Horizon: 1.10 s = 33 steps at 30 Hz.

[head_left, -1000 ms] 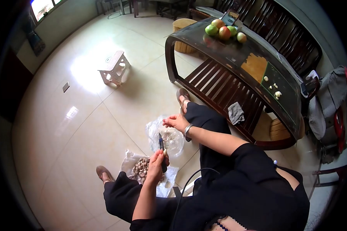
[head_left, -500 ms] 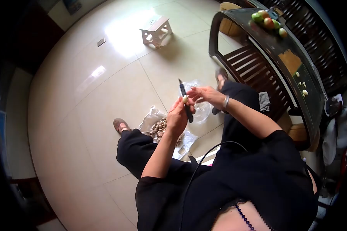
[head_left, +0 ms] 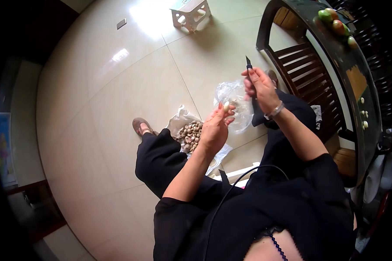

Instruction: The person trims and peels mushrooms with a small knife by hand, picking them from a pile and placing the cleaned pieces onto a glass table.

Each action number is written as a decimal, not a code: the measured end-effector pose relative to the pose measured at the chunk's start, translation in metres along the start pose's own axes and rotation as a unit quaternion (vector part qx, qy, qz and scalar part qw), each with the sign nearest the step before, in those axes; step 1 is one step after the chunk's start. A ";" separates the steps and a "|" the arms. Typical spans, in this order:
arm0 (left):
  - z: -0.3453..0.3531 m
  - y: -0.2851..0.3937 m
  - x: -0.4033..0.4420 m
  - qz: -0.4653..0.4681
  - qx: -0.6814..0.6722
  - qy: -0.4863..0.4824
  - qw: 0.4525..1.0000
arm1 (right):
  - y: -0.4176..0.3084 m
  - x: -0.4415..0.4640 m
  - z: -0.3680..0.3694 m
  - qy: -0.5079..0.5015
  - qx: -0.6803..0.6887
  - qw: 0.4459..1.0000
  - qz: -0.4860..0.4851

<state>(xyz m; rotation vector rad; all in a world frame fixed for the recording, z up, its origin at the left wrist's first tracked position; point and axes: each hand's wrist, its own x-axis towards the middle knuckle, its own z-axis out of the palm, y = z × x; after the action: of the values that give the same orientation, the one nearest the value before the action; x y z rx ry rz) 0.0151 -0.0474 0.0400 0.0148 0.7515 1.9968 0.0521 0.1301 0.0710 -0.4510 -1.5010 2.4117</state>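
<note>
My left hand (head_left: pixel 214 130) is closed in a pinch on a pale peeled garlic clove (head_left: pixel 226 106). Up and to the right, my right hand (head_left: pixel 264 90) grips a small dark knife (head_left: pixel 248 62), its blade pointing up and away from me. Below and left of my left hand, an open white plastic bag (head_left: pixel 178 117) on the floor holds several brownish unpeeled garlic cloves (head_left: pixel 190 134). A clear plastic bag (head_left: pixel 231 91) lies on the floor between and beyond my hands, with small pale scraps in it.
To the right stands a dark table (head_left: pixel 335 56) bearing red and green tomatoes (head_left: pixel 337 27) and several peeled cloves (head_left: pixel 365 125). A slatted wooden shelf (head_left: pixel 307 65) sits beneath. A folding stool (head_left: pixel 190 16) and a phone-like flat object (head_left: pixel 121 24) are farther off on the tiled floor.
My hands have moved apart. The knife, earlier beside the clove at my left hand, is now up to the right in my right hand. The view has shifted, too.
</note>
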 end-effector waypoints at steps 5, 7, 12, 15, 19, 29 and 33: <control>0.012 0.006 -0.007 -0.014 -0.025 -0.025 0.999 | -0.015 -0.022 0.025 -0.091 -0.220 0.971 0.009; 0.015 0.007 -0.007 -0.012 -0.014 -0.041 0.999 | -0.013 -0.023 0.028 -0.135 -0.162 0.977 0.040; 0.016 0.008 -0.011 -0.018 0.008 -0.012 1.000 | -0.004 -0.025 0.027 -0.149 -0.115 0.978 0.087; 0.020 0.012 -0.013 0.016 0.053 0.040 0.998 | -0.008 -0.024 0.025 -0.107 -0.105 0.971 0.185; 0.032 0.022 -0.017 0.125 0.182 0.042 0.974 | -0.005 -0.025 0.026 -0.049 -0.025 0.977 0.206; 0.028 0.025 -0.021 0.167 0.242 0.094 0.951 | 0.000 -0.030 0.028 -0.068 -0.057 0.981 0.171; 0.027 0.030 -0.022 0.143 0.234 0.091 0.957 | -0.010 -0.032 0.031 -0.075 -0.014 0.980 0.186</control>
<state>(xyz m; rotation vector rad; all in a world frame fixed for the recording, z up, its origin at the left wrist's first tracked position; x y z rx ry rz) 0.0116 -0.0617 0.0839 0.2325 1.3965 2.0592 0.0699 0.0967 0.0967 -0.6173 -1.6370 2.7670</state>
